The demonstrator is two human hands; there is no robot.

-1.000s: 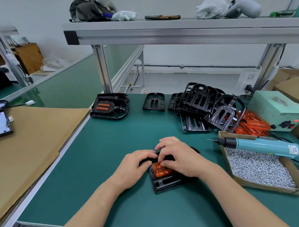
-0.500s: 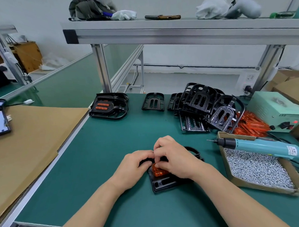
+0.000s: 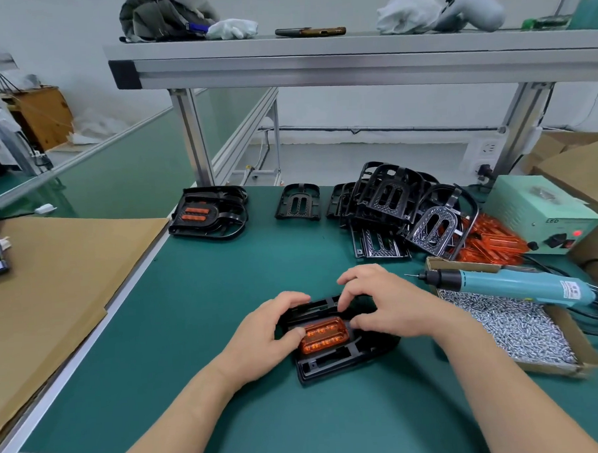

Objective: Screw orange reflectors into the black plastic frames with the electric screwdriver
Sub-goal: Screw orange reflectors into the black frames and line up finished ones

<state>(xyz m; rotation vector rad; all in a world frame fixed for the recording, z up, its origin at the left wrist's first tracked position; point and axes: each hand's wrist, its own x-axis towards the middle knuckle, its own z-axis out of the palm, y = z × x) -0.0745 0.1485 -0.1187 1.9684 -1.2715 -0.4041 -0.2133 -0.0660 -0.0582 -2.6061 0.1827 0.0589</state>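
Right hand [image 3: 383, 305] slid off orange reflector [image 3: 324, 334], grip clamped on black frame [image 3: 334, 365], left hand [image 3: 261, 334] likewise, green box [image 3: 543, 208] marked "LED"

Green-topped table [image 3: 191, 299], aluminium-edged. Over the table's far edge: an aluminium shelf [image 3: 352, 63] on square posts [image 3: 192, 138]. Behind the table: a white wall [image 3: 354, 104] carrying a thin pipe [image 3: 389, 129] and a socket [image 3: 489, 147]. Left of the table: a brown cardboard sheet [image 3: 53, 271], a second green surface [image 3: 124, 172], and farther off a wooden cabinet [image 3: 44, 114]. Lighting even, diffuse.
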